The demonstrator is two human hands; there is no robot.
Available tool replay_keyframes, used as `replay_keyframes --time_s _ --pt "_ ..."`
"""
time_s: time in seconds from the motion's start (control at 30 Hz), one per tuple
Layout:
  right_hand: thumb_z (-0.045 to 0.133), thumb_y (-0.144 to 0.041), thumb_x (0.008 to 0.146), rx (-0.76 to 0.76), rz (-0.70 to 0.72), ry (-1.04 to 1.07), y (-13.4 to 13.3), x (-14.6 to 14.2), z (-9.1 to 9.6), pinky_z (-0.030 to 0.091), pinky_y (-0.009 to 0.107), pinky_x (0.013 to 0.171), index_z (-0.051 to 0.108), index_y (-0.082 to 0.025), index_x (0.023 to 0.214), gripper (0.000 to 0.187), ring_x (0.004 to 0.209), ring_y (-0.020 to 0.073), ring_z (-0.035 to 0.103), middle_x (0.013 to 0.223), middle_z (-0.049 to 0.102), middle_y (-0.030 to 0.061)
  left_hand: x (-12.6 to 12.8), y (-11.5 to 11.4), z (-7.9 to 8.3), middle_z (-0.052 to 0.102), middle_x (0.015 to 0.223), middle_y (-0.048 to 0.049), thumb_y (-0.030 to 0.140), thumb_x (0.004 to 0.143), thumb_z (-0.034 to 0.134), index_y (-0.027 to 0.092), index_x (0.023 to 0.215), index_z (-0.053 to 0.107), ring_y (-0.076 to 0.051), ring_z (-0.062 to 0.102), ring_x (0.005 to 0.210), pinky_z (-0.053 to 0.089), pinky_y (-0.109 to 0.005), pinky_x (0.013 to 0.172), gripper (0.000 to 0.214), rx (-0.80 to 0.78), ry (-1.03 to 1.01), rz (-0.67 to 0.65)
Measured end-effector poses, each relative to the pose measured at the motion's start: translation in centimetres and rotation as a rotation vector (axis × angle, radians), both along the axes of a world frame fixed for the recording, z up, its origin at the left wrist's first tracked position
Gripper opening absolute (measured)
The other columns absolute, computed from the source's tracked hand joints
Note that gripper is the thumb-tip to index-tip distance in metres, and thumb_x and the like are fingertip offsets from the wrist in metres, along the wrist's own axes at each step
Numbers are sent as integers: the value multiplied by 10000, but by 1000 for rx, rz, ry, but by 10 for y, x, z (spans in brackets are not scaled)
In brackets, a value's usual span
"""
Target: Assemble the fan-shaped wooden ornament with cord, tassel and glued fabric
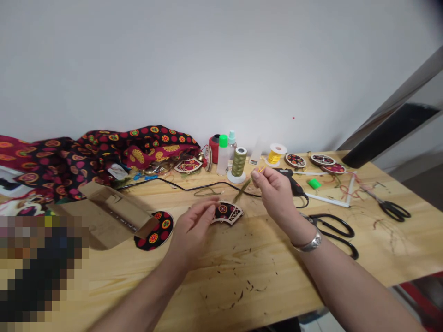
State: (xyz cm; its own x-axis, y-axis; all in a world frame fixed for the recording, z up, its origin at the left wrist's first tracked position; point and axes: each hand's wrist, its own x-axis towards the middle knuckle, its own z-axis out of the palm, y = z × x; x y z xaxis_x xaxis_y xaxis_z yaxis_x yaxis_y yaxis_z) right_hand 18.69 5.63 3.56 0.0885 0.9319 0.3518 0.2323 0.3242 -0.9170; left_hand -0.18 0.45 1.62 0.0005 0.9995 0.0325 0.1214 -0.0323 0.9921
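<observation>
- The left hand point(195, 221) pinches the left end of a fan-shaped piece point(227, 210) between thumb and fingers; the piece has a pale openwork border around dark patterned fabric and is near the middle of the table point(166, 295).
- The right hand point(273, 189) has thumb and forefinger pressed together on olive thread point(243, 191), which slants down towards the top edge of the piece; a small yellow bit shows at the fingertips, too small to identify.
- A silver bracelet point(311, 240) circles the right wrist.
- Beyond the hands, an olive spool point(238, 164) stands upright beside a green-capped bottle point(223, 159), with a red spool point(213, 150) behind the bottle to its left.
- A yellow spool point(274, 157) stands further right, near two round ornaments.
- A black glue gun point(296, 183) lies partly behind the right hand.
- Large scissors point(335, 226) with black handles lie by the right wrist, partly covered by it; smaller scissors point(395, 210) lie further right.
- To the left, an open cardboard box point(104, 213) overlaps a round patterned disc point(159, 230), and patterned cloth point(86, 159) is heaped behind the box.
</observation>
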Motion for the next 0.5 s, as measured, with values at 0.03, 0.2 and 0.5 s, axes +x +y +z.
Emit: replay_keyframes --time_s 0.03,0.2,0.5 --pt "518 -304 823 15 2 -4 -1 0 1 272 228 492 447 -180 595 269 512 87 305 533 352 -56 -1 0 1 614 1142 -85 299 805 577 173 917 674 -213 522 1078 366 -327 926 194 109 94 83" --pt "539 -182 819 147 135 -138 -11 -9 4 349 227 543 506 -173 634 188 557 94 413 590 472 -31 -4 -3 4 504 1299 -52 239 826 561 253 1156 597 -172 531 1013 409 -293 840 332 378 188 205" --pt "563 -169 835 289 338 -390 -28 -21 4 418 275 668 628 -177 700 151 702 140 504 691 574 24 0 -7 -3 674 922 -18 260 751 671 288 1095 658 -44 404 523 333 -196 483 345 -129 -394 -194"
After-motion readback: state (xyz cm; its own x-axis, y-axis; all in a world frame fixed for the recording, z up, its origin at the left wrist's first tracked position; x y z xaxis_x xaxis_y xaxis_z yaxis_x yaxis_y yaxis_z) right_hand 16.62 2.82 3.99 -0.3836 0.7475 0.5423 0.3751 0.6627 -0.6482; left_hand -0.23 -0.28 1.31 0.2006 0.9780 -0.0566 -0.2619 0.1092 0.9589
